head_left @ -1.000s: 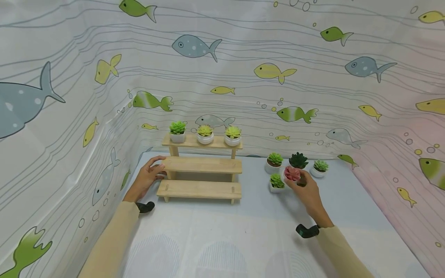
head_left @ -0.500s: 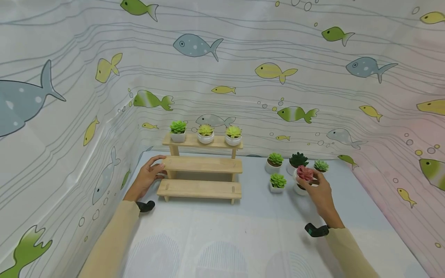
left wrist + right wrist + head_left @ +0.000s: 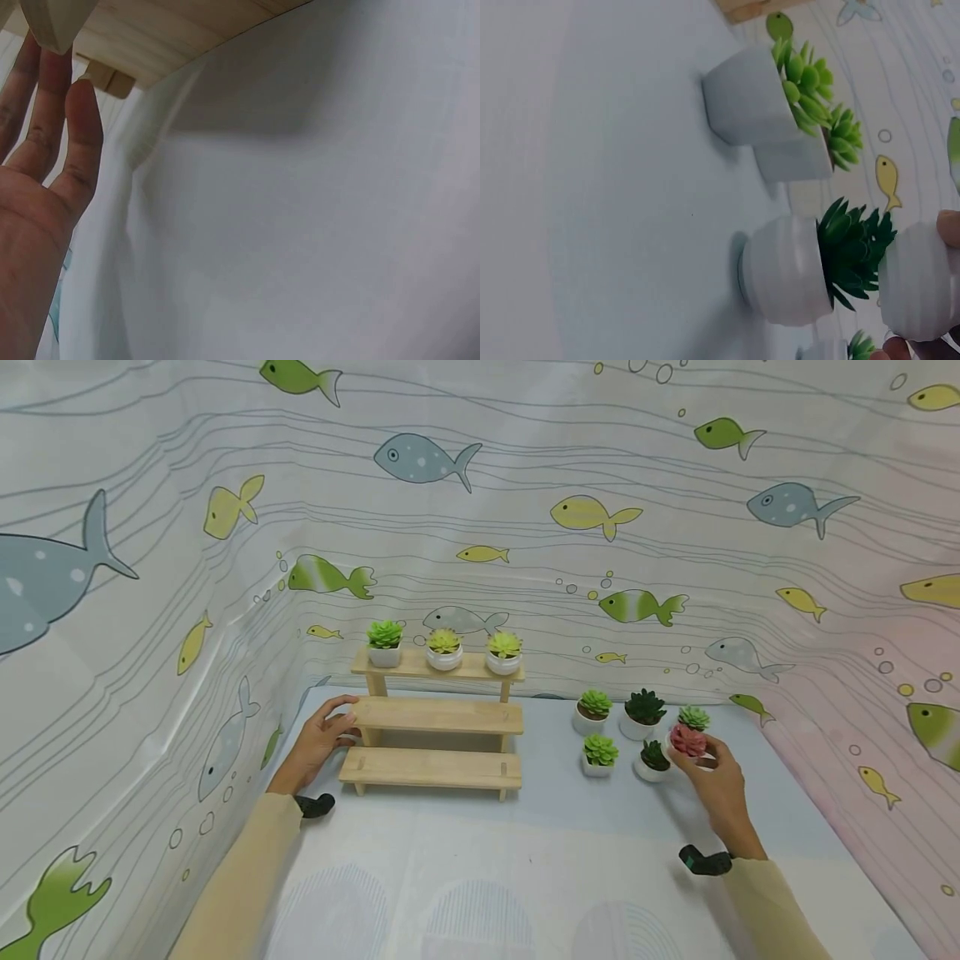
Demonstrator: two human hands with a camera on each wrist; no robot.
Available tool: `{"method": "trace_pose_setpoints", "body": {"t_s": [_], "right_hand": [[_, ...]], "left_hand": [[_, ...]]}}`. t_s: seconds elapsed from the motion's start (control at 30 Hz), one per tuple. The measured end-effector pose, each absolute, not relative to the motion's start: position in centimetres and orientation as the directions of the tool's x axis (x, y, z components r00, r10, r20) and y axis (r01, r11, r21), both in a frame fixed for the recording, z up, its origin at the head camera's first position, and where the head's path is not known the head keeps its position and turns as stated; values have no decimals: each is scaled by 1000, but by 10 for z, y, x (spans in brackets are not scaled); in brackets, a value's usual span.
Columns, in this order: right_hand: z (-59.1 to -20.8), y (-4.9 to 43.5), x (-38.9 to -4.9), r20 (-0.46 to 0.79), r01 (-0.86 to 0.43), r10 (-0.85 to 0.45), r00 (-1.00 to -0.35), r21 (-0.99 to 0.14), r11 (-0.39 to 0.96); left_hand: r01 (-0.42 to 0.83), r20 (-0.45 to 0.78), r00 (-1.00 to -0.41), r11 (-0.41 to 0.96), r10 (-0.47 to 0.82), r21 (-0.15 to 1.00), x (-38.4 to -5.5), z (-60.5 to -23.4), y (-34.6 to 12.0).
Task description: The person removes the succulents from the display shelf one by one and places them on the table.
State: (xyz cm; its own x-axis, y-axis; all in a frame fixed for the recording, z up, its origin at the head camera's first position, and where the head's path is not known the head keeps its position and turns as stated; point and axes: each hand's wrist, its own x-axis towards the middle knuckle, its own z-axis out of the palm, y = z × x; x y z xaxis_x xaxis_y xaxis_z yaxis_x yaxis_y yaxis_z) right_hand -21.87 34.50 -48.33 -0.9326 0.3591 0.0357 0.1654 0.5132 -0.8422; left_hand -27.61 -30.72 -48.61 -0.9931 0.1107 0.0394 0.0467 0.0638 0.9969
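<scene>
A three-tier wooden plant stand [image 3: 437,716] stands at the left, and my left hand [image 3: 315,750] holds the left end of its middle board. In the left wrist view the fingertips reach up against the wood from below. My right hand [image 3: 722,789] pinches a white pot with a pink succulent [image 3: 687,741], raised off the table. In the right wrist view that ribbed pot [image 3: 915,281] shows between fingers at the right edge, its plant out of sight. Right beside it in the head view sits a small dark green succulent [image 3: 655,758] in a round white pot.
Three potted succulents line the top tier, among them a bright green one [image 3: 385,643]. Several more stand on the table at the right: a dark green one [image 3: 642,714], a light green one [image 3: 590,710], a square-potted one [image 3: 598,755]. Fish-print cloth walls [image 3: 517,593] enclose the table.
My right hand has carried the pink succulent rightward, away from over the potted plants, uncovering the small dark green one. The left hand stays at the stand.
</scene>
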Motion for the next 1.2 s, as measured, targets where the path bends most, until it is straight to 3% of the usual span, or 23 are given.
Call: {"method": "trace_pose_setpoints", "body": {"t_s": [1.2], "right_hand": [[-527,401,-225,-134,377,479,-867,-805,458]], "left_hand": [[60,53,-993,62,108,996,-278,-488,-308]]}}
